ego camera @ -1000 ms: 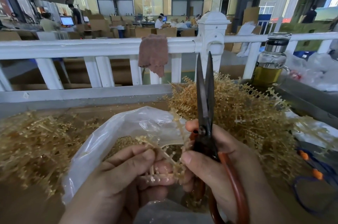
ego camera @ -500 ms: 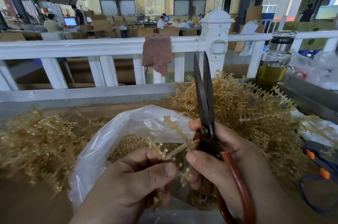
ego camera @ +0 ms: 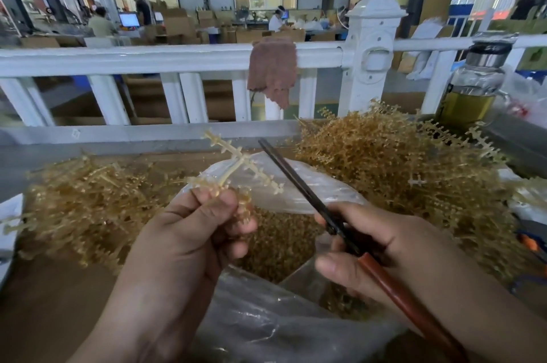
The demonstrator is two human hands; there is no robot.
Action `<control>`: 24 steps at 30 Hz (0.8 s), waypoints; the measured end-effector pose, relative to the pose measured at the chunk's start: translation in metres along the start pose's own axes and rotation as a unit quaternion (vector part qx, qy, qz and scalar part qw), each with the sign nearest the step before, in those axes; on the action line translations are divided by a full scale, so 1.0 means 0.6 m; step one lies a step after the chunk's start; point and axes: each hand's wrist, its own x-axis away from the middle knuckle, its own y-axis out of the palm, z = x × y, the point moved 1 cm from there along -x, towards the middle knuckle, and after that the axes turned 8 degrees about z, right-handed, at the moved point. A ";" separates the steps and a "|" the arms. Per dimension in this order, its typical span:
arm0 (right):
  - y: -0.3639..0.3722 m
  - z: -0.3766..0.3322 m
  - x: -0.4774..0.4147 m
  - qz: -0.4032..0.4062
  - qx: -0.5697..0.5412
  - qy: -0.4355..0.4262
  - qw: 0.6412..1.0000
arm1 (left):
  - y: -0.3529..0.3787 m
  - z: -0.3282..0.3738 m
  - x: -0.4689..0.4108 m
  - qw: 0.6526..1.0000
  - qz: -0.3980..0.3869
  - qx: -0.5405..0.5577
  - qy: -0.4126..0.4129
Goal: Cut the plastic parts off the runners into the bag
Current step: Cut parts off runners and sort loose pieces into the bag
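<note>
L hand (ego camera: 189,232) pinches runner (ego camera: 236,161) over bag (ego camera: 319,185); R hand (ego camera: 381,247) grips scissors (ego camera: 299,185), blades prob. closed.

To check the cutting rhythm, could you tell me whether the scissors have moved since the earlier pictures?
Yes. The scissors tipped down and left: their tips, earlier against the white fence post, now sit left of it at the lower rail.

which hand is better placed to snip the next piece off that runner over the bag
Right. The right hand grips the scissors, blades pointing toward the runner that the left hand pinches above the bag.
</note>
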 end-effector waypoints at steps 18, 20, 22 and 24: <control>-0.012 0.012 -0.004 -0.073 0.166 0.002 0.984 | -0.025 0.011 -0.005 0.975 0.041 -0.136 0.168; -0.010 0.010 -0.004 -0.068 0.167 0.000 0.984 | -0.026 0.010 -0.008 0.974 0.043 -0.142 0.173; -0.008 0.009 -0.004 -0.067 0.168 0.002 0.983 | -0.026 0.007 -0.015 0.971 0.044 -0.152 0.179; -0.006 0.008 -0.004 -0.063 0.174 -0.002 0.983 | -0.027 0.002 -0.021 0.971 0.040 -0.152 0.178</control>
